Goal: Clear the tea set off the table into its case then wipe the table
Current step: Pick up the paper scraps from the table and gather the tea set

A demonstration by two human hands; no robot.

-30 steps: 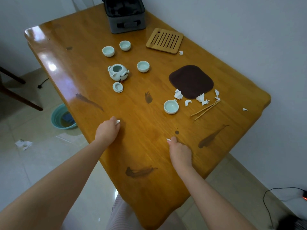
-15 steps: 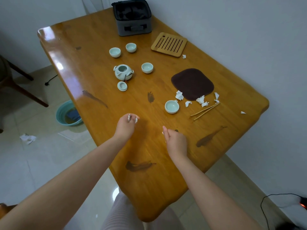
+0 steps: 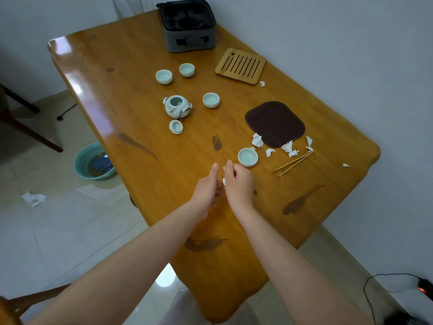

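Observation:
My left hand and my right hand meet over the middle of the wooden table, with small white paper scraps pinched between them. A pale green cup stands just beyond my right hand. Farther back sit the open teapot, its lid and three more cups. The open grey case stands at the far edge. Torn paper bits lie beside a dark brown mat.
A slatted bamboo tray lies right of the case. Bamboo tongs rest near the right edge. Dark smears mark the wood. On the floor at left are a teal basin and crumpled paper. A wall runs along the right.
Both hands lifted from the table with paper scraps and came together in the middle, moving toward the nearest cup. The view shifted slightly.

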